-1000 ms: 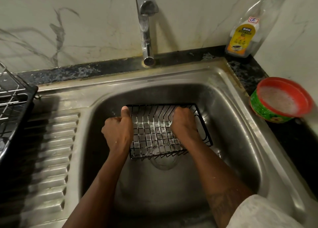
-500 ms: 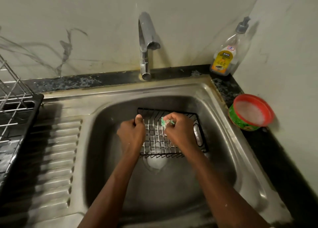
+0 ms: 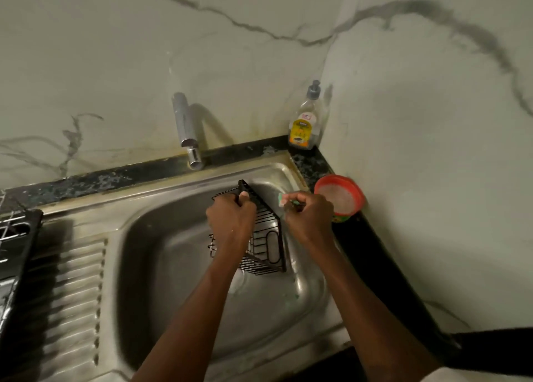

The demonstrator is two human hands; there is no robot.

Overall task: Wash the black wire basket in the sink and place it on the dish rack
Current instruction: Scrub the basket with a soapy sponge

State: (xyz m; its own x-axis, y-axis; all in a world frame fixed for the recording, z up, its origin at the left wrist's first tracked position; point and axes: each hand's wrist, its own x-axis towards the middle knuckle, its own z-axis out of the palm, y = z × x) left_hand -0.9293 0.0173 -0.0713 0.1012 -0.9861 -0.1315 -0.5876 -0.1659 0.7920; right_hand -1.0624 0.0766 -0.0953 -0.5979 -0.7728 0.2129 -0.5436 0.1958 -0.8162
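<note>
Left hand (image 3: 230, 217) grips basket (image 3: 266, 243) rim, tipped up in sink (image 3: 138, 266); right hand (image 3: 310, 216) pinches green scrubber (image 3: 282, 204). Risk: soapy wire slips, basket drops.

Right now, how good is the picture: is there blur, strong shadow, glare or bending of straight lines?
Head view: dim light; the tap casts a soft shadow on the wall; the wide lens bends the sink rim; the black wire basket in the left hand and the green scrub pad in the right hand look slightly blurred.
</note>
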